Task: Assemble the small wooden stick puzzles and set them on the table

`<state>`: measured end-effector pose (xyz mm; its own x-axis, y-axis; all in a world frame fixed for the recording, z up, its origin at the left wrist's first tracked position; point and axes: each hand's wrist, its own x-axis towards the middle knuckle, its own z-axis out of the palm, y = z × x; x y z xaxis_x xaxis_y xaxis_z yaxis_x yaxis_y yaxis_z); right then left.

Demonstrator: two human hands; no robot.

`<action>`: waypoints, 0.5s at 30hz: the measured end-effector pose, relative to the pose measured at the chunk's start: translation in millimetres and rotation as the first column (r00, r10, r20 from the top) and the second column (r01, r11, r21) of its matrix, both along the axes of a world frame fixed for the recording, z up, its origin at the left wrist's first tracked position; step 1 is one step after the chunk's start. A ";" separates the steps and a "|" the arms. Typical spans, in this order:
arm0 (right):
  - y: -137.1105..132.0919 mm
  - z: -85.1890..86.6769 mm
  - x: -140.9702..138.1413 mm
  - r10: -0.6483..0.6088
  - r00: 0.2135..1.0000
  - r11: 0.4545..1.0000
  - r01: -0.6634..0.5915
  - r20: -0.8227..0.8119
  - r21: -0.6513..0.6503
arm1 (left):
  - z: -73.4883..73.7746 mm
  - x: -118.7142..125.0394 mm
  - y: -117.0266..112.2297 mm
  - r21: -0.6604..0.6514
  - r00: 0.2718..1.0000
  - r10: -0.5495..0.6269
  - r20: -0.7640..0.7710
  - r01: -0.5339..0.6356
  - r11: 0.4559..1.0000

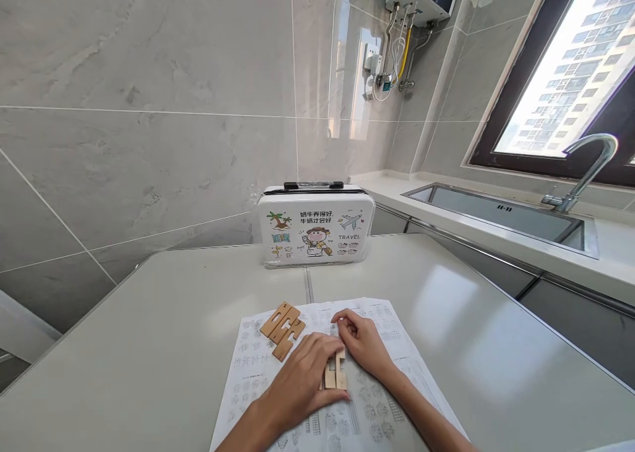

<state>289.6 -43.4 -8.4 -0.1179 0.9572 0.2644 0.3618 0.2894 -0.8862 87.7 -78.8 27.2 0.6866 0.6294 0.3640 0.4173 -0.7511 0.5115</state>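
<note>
My left hand [313, 367] is closed over pale wooden puzzle pieces [340, 378] with cut-out notches. Its thumb lies along their near edge, and its fingers cover their far part. To the right, my right hand [364, 341] rests on the printed paper with its fingers curled in and nothing visible in them. It is close to the far end of the pieces; whether it touches them I cannot tell. Beyond my left hand, several browner notched wooden pieces [284, 328] lie side by side on the printed paper sheet [248, 372].
A white case [317, 230] with cartoon prints and a black handle stands at the back of the white table [149, 346]. On the right are a counter with a sink [496, 217] and a faucet [590, 171]. Behind is a grey tiled wall.
</note>
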 end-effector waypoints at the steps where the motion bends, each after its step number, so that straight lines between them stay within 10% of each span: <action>1: 0.9 -0.3 0.6 -0.005 0.999 1.000 0.005 -0.034 -0.015 | -0.3 1.8 -2.0 -0.011 1.000 -0.014 -0.004 0.014 1.000; 15: -3.1 2.6 2.6 0.070 0.994 0.998 -0.069 0.081 -0.007 | -1.5 -3.6 2.8 -0.076 0.998 -0.010 -0.056 0.006 0.997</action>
